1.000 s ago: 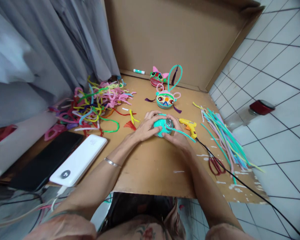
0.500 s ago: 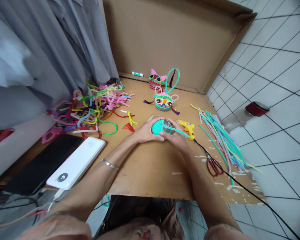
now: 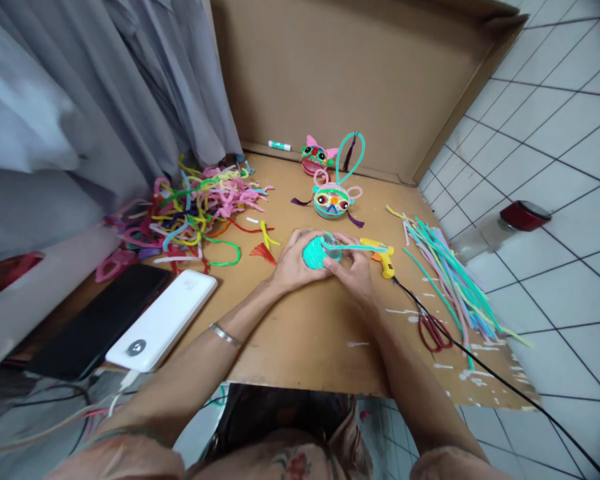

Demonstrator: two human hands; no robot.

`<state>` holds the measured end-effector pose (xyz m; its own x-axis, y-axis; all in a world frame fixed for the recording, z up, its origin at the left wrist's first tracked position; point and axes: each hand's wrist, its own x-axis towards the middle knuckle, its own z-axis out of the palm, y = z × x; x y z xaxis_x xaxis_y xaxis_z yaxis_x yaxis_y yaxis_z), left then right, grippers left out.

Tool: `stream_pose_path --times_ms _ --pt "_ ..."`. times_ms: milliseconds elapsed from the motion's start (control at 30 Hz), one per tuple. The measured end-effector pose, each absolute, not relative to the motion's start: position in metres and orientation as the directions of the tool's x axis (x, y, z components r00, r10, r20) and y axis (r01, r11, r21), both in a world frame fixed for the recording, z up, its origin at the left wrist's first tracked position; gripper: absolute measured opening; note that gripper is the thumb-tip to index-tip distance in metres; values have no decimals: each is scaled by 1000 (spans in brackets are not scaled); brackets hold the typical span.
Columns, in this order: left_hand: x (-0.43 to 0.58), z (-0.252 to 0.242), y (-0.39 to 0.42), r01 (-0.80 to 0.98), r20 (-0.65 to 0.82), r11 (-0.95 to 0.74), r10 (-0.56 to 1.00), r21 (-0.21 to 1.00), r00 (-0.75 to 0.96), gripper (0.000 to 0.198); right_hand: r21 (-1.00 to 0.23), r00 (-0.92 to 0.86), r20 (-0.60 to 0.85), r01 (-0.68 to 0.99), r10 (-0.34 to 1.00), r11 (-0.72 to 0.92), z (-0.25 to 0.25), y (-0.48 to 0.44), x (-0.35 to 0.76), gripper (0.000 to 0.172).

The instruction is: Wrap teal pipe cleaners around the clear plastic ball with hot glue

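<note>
A broad brown bench (image 3: 280,353) takes up the middle, backed by a cardboard panel (image 3: 360,80), with a grey curtain (image 3: 180,80) hanging at the left. On the bench's left, a tangled heap of coloured pipe cleaners (image 3: 227,197); on its right, a looser bundle of straight pipe cleaners (image 3: 447,280). Down at near left, a white power bank (image 3: 165,320) lies beside a black slab (image 3: 100,320). And here's the action, dead centre: left hand (image 3: 294,263) cupped round one side, right hand (image 3: 353,273) with its thumb on the near side, each grip half-curled, and between them a clear ball (image 3: 315,253), partly wrapped in turquoise! A loose turquoise strand (image 3: 363,248) shoots off rightward, passing over the yellow glue gun (image 3: 387,265); contact there, I can't tell. Just beyond the hands sits a decorated animal head (image 3: 331,205), pink-eared and purple-tasselled. Red-handled scissors (image 3: 433,332) rest near the bundle, a red tassel (image 3: 264,253) lies just beside the left hand, and a small white-and-green tube (image 3: 279,145) lies by the panel.
</note>
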<state>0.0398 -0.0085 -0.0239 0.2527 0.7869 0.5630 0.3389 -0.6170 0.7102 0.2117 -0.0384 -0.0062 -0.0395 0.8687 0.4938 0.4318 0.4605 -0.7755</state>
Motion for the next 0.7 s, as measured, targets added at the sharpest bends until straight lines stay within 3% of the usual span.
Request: stream_pose_path --times_ms 200,433,700 --pt "35 -21 -5 367 567 -607 793 705 224 70 -718 85 603 492 793 493 -3 -44 208 26" --pt "34 -22 -7 379 561 -620 784 687 265 72 -761 122 591 411 798 501 -3 -46 201 16" --pt "36 -22 -10 353 546 -611 791 708 275 71 -766 102 563 437 820 472 -4 -44 204 22"
